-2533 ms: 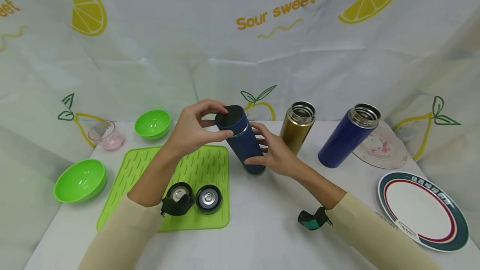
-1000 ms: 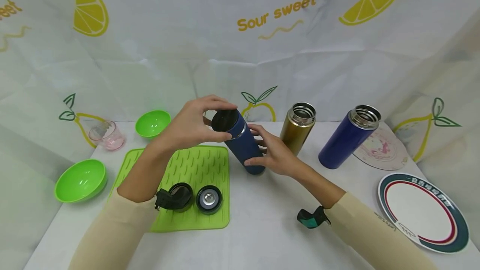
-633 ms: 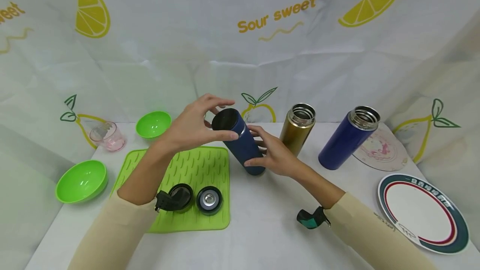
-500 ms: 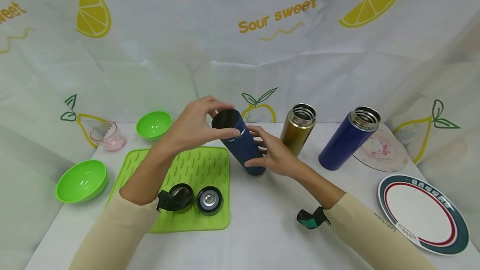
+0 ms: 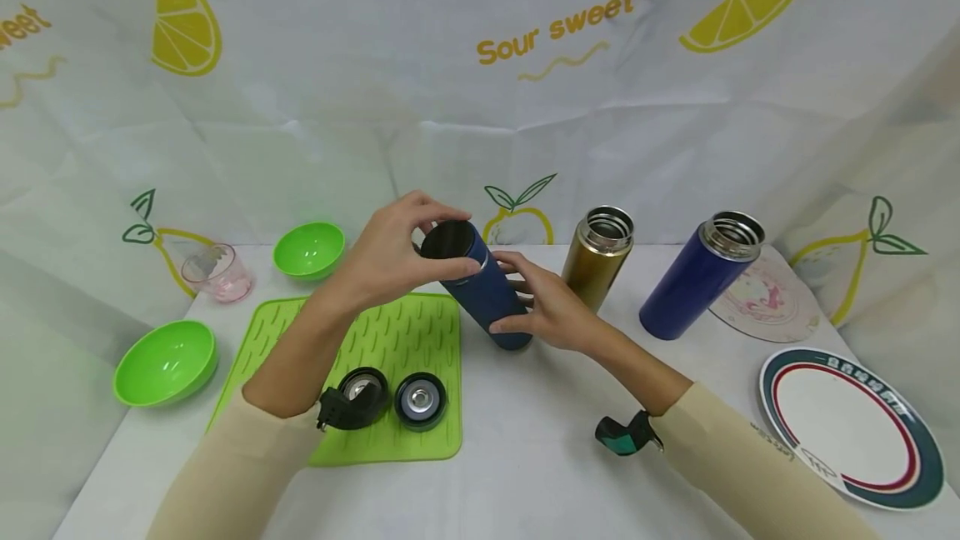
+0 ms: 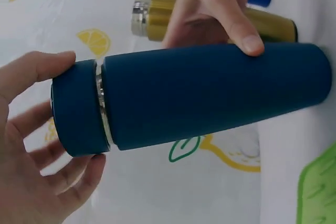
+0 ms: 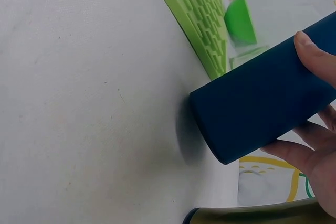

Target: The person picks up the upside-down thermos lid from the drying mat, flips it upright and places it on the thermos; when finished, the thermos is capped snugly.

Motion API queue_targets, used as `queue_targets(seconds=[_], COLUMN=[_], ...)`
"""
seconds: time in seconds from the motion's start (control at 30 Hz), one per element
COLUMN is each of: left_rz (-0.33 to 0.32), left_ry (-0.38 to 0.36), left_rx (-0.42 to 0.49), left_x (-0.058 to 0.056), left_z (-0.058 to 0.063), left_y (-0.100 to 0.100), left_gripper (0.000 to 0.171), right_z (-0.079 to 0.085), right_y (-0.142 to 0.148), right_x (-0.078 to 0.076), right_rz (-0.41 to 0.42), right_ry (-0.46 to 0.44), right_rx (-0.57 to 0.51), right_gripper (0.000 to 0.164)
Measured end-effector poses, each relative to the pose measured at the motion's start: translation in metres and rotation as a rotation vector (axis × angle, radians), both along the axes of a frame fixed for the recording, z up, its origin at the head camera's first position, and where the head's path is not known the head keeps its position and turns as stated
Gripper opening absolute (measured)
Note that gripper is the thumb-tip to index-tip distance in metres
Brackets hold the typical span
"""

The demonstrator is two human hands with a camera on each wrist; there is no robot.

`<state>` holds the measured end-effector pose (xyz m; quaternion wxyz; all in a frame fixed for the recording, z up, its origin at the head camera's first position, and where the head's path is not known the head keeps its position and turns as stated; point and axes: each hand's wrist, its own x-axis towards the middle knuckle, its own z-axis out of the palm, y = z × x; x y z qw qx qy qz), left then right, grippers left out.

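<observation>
A dark blue insulated bottle (image 5: 489,294) stands mid-table, its top leaning left. My left hand (image 5: 390,252) grips its black-topped lid (image 5: 448,240), thumb on the near side and fingers on the far side. In the left wrist view, a thin silver ring shows between the lid (image 6: 79,108) and the body. My right hand (image 5: 551,307) holds the bottle's body from the right. Its thumb is on the near side, the fingers behind. A dark shadow lies beside the base in the right wrist view; whether the base touches the table I cannot tell.
Right of the bottle stand a lidless gold bottle (image 5: 597,261) and a lidless blue bottle (image 5: 686,286). Two round lids, one a black-rimmed lid (image 5: 420,401), lie on the green mat (image 5: 405,323). Green bowls (image 5: 165,363) and a pink glass (image 5: 217,273) are left, an oval plate (image 5: 840,419) right.
The bottle's top has tipped slightly left. My left fingers loosened from the lid's far edge and have closed on it again. The right hand has kept its hold.
</observation>
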<state>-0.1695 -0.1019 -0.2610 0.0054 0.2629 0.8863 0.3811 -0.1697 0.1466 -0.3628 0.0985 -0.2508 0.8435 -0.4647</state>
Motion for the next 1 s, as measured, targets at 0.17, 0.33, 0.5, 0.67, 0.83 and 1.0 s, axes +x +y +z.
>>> queue_targets(seconds=[0.17,0.33,0.5,0.67,0.83,1.0], left_rz=[-0.158,-0.040,0.092,-0.100,-0.061,0.148], left_ry=[-0.116,-0.041,-0.003,-0.084,-0.048,0.063], left_rx=[0.142,0.031,-0.065,0.069,0.009,-0.186], left_x=[-0.002,0.001,0.004,0.002,0.004,0.010], left_z=[-0.001,-0.001,-0.001,0.003,0.003,0.002], left_y=[-0.004,0.000,0.008,-0.002,-0.002,0.009], left_gripper=[0.064,0.066,0.060,0.062,0.067,0.071], right_z=[0.000,-0.002,-0.002,-0.003,-0.003,-0.002], right_y=[0.001,0.002,0.002,0.000,0.001,0.003], right_x=[0.001,0.000,-0.002,-0.001,-0.001,-0.002], right_rz=[-0.008,0.009,0.020,0.019,0.029,0.023], right_ry=[-0.001,0.008,0.007,-0.003,0.008,0.006], right_rx=[0.014,-0.012,-0.022,-0.012,-0.011,-0.017], right_gripper=[0.093,0.092,0.090,0.091,0.091,0.092])
